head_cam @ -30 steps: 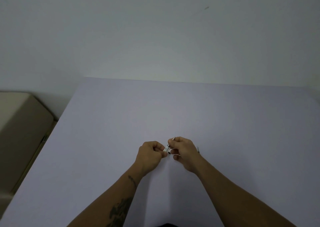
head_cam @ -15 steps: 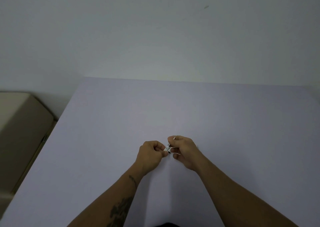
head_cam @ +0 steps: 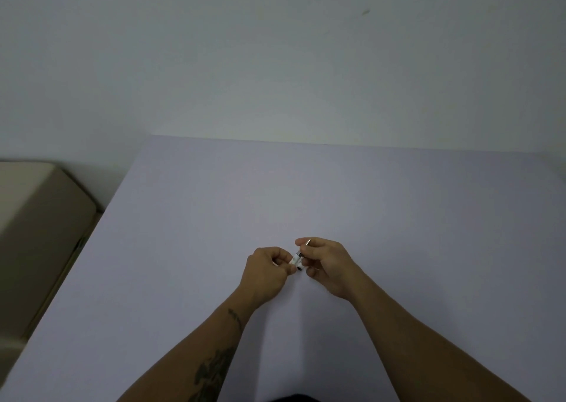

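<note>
**Left hand [head_cam: 266,271] and right hand [head_cam: 330,265] hold a small tube [head_cam: 296,260] between them, just above the bench [head_cam: 413,217].**

The tube is a short white cylinder with a black end, tilted. The left hand is curled, its thumb and forefinger pinching the lower end. The right hand, fingers also curled, pinches the upper part, and a thin metallic pin [head_cam: 307,243] projects past its forefinger. The bench under both hands is smooth, matt and lilac. Well to the left of the left hand stands a beige, round-edged block [head_cam: 39,217]; beyond the hands rises a plain pale wall [head_cam: 275,64].
</note>
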`<action>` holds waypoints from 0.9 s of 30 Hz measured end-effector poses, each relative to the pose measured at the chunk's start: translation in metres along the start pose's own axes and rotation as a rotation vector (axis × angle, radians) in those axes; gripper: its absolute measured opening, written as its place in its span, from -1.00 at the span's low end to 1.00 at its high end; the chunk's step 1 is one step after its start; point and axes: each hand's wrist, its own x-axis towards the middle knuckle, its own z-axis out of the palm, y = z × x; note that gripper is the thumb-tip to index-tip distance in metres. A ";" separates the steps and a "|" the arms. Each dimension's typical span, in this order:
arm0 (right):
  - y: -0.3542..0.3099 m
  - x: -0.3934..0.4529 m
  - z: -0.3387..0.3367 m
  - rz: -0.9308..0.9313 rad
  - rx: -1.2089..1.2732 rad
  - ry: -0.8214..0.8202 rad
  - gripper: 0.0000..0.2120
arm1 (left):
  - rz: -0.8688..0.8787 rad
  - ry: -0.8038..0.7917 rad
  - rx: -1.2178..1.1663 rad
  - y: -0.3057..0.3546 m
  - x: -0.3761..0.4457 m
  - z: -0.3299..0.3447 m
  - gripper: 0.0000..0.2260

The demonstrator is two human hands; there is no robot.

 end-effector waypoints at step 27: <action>0.006 0.017 0.014 -0.014 -0.215 0.205 -0.83 | 0.014 0.137 0.294 -0.005 0.011 0.005 -0.95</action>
